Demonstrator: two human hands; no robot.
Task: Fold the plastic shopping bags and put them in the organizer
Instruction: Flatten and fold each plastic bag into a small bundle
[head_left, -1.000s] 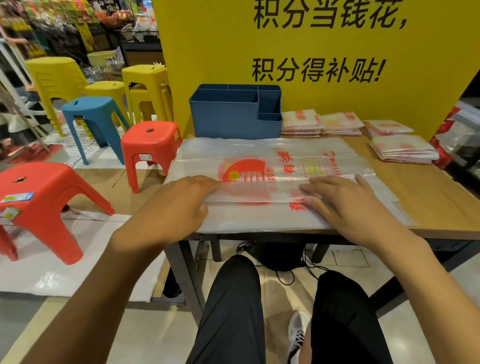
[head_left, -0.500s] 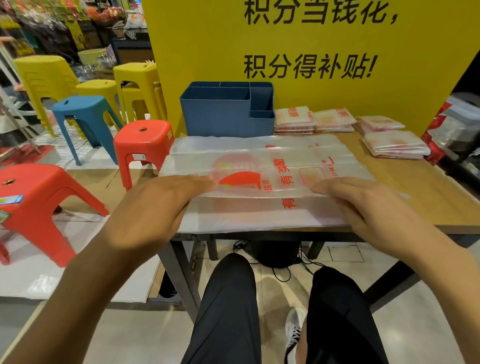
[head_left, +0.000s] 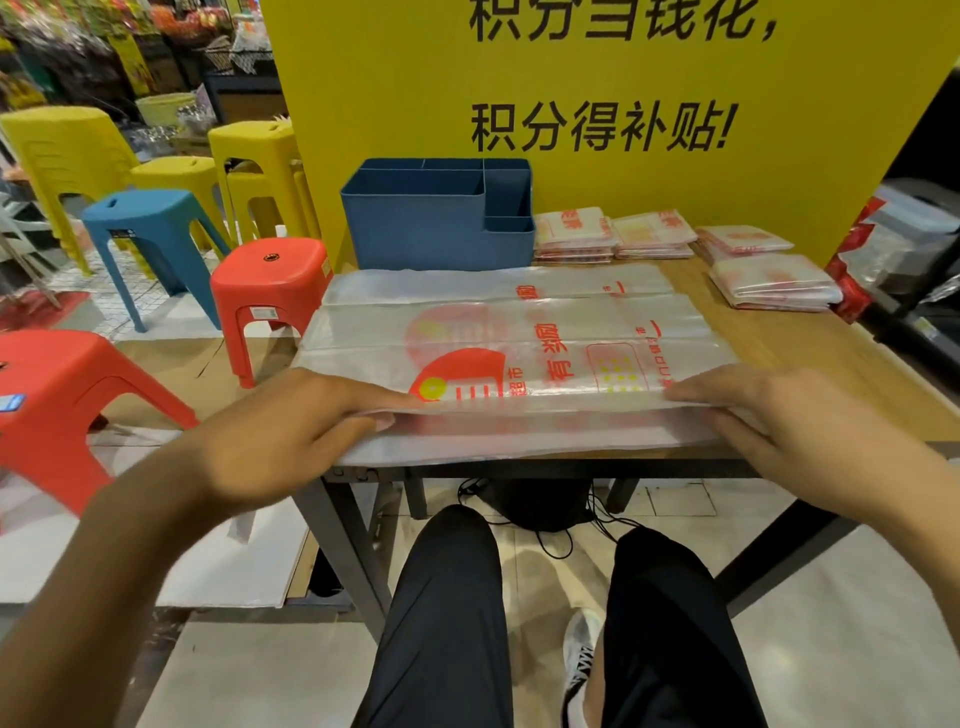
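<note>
A clear plastic shopping bag (head_left: 545, 332) with red and yellow print lies flat across the wooden table (head_left: 810, 353), creased lengthwise into bands. My left hand (head_left: 291, 431) pinches the near folded edge at its left end, with the forefinger on top and the thumb underneath. At the right end my right hand (head_left: 779, 421) grips the same edge, which is raised slightly off the layer below. The blue organizer (head_left: 426, 228) stands behind the bag, and the compartments I can see hold nothing.
Folded bags sit in stacks to the right of the organizer (head_left: 571, 234) and near the table's right edge (head_left: 774, 280). A yellow sign board (head_left: 623, 78) backs the table. Red (head_left: 270, 280), blue and yellow stools stand on the floor to the left.
Both hands lay flat on the bag near its middle. They have slid apart and back to the near edge, which they now pinch and lift.
</note>
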